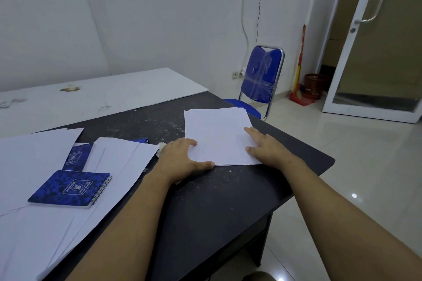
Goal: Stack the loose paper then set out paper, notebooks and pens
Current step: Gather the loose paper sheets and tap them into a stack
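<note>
The stack [217,134] lies at the desk's [205,201] far right corner. Both hands are flat and hold nothing: the left hand [180,159] is against its near-left corner and the right hand [267,148] rests on its right side. Gentle inward pushes should square it. Loose sheets [34,155] sprawl at the left and a chair [262,75] stands beyond. Notebooks [70,188] weigh down the sheets and need lifting first.

Dark speckled table [205,201], neat paper stack [217,130] at right, loose sheets [118,162] left, white board [102,96] behind
</note>
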